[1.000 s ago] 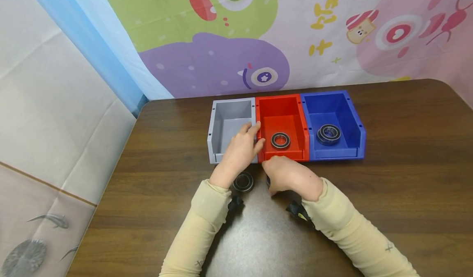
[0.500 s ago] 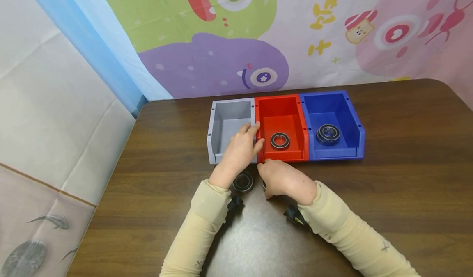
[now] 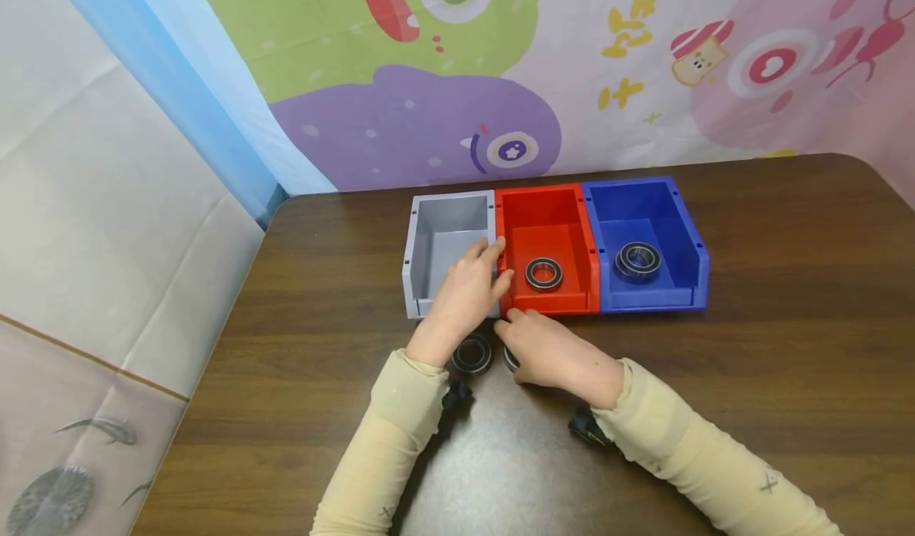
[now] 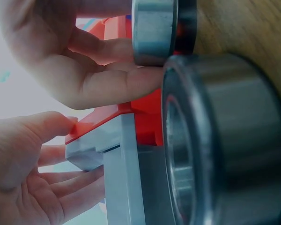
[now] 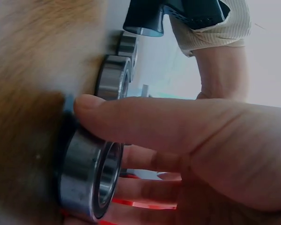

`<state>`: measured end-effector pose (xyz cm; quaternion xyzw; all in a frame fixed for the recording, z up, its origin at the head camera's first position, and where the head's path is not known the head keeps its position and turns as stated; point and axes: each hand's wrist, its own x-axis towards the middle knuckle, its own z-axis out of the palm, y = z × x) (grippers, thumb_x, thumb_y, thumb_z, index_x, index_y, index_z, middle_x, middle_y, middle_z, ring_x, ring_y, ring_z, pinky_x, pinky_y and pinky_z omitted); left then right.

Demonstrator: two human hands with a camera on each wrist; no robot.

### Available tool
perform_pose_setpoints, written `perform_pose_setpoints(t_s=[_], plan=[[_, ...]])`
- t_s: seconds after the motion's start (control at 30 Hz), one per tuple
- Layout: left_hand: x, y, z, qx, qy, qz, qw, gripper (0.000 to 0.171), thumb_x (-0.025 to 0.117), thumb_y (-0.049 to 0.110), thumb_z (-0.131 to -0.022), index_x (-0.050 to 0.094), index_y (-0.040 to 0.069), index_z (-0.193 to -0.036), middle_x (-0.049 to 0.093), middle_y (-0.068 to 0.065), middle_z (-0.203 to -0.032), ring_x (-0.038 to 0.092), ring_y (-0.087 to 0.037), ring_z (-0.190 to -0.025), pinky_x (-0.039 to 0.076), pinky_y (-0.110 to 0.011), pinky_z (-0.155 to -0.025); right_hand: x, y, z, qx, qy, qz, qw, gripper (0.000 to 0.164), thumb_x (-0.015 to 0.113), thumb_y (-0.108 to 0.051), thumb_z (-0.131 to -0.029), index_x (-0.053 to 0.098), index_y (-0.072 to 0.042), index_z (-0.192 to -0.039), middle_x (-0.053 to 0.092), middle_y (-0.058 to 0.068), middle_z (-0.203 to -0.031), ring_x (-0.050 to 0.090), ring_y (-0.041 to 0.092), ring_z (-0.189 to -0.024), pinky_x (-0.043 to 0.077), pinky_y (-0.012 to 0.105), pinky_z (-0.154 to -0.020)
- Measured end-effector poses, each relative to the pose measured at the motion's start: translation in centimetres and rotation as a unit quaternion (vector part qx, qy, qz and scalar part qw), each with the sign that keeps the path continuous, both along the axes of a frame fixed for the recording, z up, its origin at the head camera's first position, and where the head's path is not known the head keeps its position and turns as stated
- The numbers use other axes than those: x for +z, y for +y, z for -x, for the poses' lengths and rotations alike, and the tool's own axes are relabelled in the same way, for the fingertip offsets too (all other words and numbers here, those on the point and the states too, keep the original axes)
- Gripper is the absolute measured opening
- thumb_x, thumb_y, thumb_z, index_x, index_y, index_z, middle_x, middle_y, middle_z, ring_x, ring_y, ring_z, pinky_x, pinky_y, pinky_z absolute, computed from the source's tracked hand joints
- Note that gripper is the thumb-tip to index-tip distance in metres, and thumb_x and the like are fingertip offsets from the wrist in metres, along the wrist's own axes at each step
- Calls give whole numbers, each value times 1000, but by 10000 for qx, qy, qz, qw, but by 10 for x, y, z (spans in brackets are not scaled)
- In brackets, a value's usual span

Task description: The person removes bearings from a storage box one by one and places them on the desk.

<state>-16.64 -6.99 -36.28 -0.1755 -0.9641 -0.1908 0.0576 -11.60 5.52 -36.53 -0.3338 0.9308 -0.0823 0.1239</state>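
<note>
My left hand [image 3: 468, 282] straddles the adjoining walls of the grey bin [image 3: 408, 278] and the red bin [image 3: 589, 282], with the thumb on the red side and fingers on the grey. In front of the red bin, my right hand [image 3: 554, 351] holds a bearing [image 5: 84, 173] between thumb and fingers, its flat side against the table. Mostly covered by the hand in the head view, this bearing is plain in both wrist views. Just left of it lies another bearing [image 3: 472, 353], beneath my left wrist. Beyond that one, the right wrist view shows a further bearing [image 5: 128, 49].
One bearing [image 3: 544, 273] lies inside the red bin. To its right, the blue bin [image 3: 696, 270] has stacked bearings [image 3: 638, 259]. All three bins stand side by side on the brown wooden table [image 3: 786, 321], before a cartoon-printed backdrop [image 3: 429, 123].
My right hand has slid a little to the left along the bin front, with the bearing in its fingers. My left hand has stayed in place on the bin walls.
</note>
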Motion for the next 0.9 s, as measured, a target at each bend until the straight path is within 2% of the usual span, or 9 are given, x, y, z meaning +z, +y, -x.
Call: perform_pose_setpoints(t_s=[0.2,0.4,0.57,0.9], plan=[[1,1,-1,10,-21,10,10000,47,55,25,-90,46,7,-133,50,-18,-128,62,-35,-94,49,-42,-84,-1,5,-1,115,-60,108,9999,44,78,-14,-67,59,1,-104,56,13,-94,56,26,-84,49,38,-80],[0,1,-1,35,-51,-6,10000,48,55,24,-90,46,7,-133,50,-18,-128,63,-36,-93,50,-42,-83,0,8,3,174,-225,146,9995,39,80,-17,-65,60,-3,-96,55,7,-86,55,21,-79,49,35,-77],[1,0,-1,46,-76,29,10000,48,55,25,-90,46,8,-134,50,-17,-128,62,-34,-94,50,-41,-84,0,7,4,174,-283,146,9993,41,81,-19,-64,61,-3,-96,56,7,-86,55,21,-79,49,35,-78],[0,0,0,17,-23,-18,10000,48,55,25,-90,46,7,-133,50,-18,-127,63,-36,-93,50,-43,-83,-5,8,2,364,155,49,9992,40,81,-20,-64,62,-3,-95,56,9,-89,56,24,-80,49,36,-78]])
